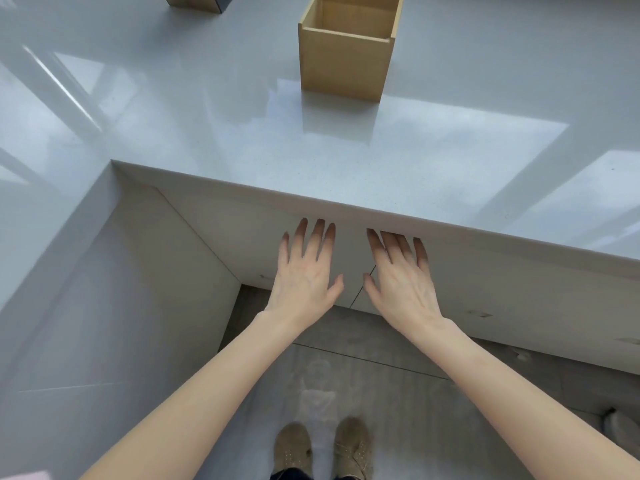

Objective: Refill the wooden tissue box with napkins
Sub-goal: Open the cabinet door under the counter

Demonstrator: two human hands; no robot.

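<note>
The wooden tissue box [343, 60] stands on the glossy white countertop [207, 126], near the top middle of the view. Its lid is off and the part of its inside that I can see holds nothing. No napkins are in view. My left hand [304, 271] and my right hand [398, 275] hang side by side below the counter's front edge, palms down, fingers spread. Their fingertips reach into the shadow under the overhang. Both hands hold nothing and are well short of the box.
A second box-like object [197, 1] is cut off at the top left edge. The counter wraps around in an L on the left [52, 254]. White cabinet panels [346, 244] sit under the overhang. My shoes [322, 448] stand on the grey floor.
</note>
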